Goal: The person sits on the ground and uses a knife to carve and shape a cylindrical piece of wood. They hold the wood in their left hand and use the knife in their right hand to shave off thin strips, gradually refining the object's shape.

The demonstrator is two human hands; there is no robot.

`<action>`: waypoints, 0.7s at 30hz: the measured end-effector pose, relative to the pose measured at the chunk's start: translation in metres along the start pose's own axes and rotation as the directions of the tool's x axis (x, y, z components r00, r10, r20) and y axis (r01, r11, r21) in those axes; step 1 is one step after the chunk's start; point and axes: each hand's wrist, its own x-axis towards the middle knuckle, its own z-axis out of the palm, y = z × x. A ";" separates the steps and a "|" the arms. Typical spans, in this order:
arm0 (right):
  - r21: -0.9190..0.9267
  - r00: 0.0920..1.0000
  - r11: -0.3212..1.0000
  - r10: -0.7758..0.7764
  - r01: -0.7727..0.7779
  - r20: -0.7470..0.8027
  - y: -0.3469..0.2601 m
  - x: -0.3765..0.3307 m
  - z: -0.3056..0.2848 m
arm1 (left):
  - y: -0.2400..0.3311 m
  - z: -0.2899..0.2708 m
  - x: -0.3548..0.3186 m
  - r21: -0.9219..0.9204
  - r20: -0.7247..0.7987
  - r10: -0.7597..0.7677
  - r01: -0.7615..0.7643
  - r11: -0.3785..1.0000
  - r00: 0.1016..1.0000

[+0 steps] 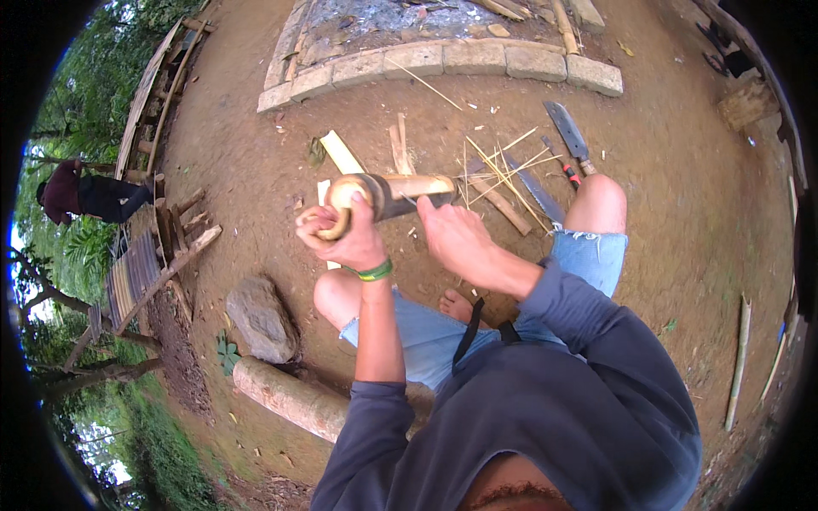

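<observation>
Bamboo [415,185] is up off the ground in front of me, lying nearly level, with its wide, pale round end to my left and its narrower end to my right. My left grip [354,243] is clamped on the wide end, the thumb laid up against the pale face. My right grip [460,245] is at the lower side of the narrower end with its fingers curled; blur hides what they press on, so I cannot tell whether they are clamped on a tool or on the stem itself. A green band [375,272] circles my left wrist.

On the ground [648,281] ahead, a pale strip [342,153] lies just beyond the wide end. To the right, thin sticks [503,173] lie crossed over one another, with a brown slat [504,207] and a saw [535,189] among them. Near my right knee [598,204] are a red-handled tool [572,175] and a broad knife [567,130], its blade pointing away from me. Stone blocks [473,59] edge a patch of ash [383,27] farther off. To my left sit a rock [262,319] and a log [290,398]; well beyond them, another person [81,194] is near a wooden structure [136,277].
</observation>
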 end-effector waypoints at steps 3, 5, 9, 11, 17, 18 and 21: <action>-0.066 0.995 0.993 0.101 -0.099 0.026 -0.005 -0.010 -0.001 | 0.001 0.000 -0.009 -0.089 0.012 0.040 -0.038 0.995 0.999; -0.089 0.994 0.992 0.098 -0.094 0.041 0.016 0.002 -0.003 | 0.009 0.012 -0.010 -0.102 0.023 0.020 -0.018 0.995 1.000; -0.250 0.961 0.967 0.114 -0.049 0.253 0.123 -0.010 0.058 | 0.022 0.017 -0.009 -0.034 0.111 0.047 -0.043 0.998 0.993; -0.209 0.910 0.947 0.298 -0.244 0.290 0.132 -0.035 0.070 | 0.015 0.014 -0.018 -0.126 0.113 0.107 -0.092 0.988 0.988; 0.068 0.919 0.918 0.393 -0.391 -0.019 0.054 -0.039 0.013 | 0.002 0.014 -0.008 0.001 0.063 -0.008 0.008 1.000 0.998; 0.105 0.940 0.936 0.340 -0.336 -0.018 0.038 -0.036 -0.005 | -0.001 0.015 -0.009 -0.071 0.051 -0.002 0.005 0.997 0.999; 0.164 0.973 0.961 0.229 -0.224 -0.013 0.012 -0.032 -0.030 | 0.003 0.020 -0.016 -0.068 0.055 0.037 -0.033 0.997 0.998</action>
